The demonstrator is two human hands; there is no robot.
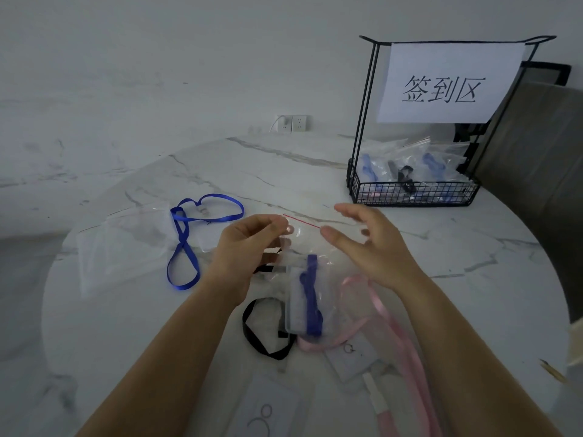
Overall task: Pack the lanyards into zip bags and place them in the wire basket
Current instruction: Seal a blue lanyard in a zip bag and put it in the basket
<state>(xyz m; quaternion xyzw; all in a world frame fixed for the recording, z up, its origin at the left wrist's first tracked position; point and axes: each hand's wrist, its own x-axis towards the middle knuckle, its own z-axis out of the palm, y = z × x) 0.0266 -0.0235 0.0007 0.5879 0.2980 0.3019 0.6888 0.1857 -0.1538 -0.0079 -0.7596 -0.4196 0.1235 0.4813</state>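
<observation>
**One bag being held over the table, three lanyards lying loose**

Head view: one clear zip bag (318, 247) is being held up just above the middle of the marble table (315, 159). Its upper left corner, at the end of the red seal strip, is being pinched between the thumb and curled fingers of the left hand (246, 250). The right hand (375, 247) is being kept at the other end of the strip, with its fingers loosely spread and gripping nothing; only the thumb tip is being held against the bag's edge. One bagged blue lanyard (310, 298), with its clear card holder, is being carried in the lower part of the bag.

Three lanyards are lying loose on the table: one loose blue lanyard (189, 244) towards the left edge, partly resting on a pile of empty bags (120, 250); one black lanyard (265, 339) under the left forearm; and one pink lanyard (397, 323) towards the near edge, under the right forearm. Two card holders (353, 354) are lying by the near edge.

One wire basket (410, 193) is standing at the far right edge, with one paper sign (448, 83) hanging on its tall back. Filled bags (410, 165) are lying in it; their number cannot be told.
</observation>
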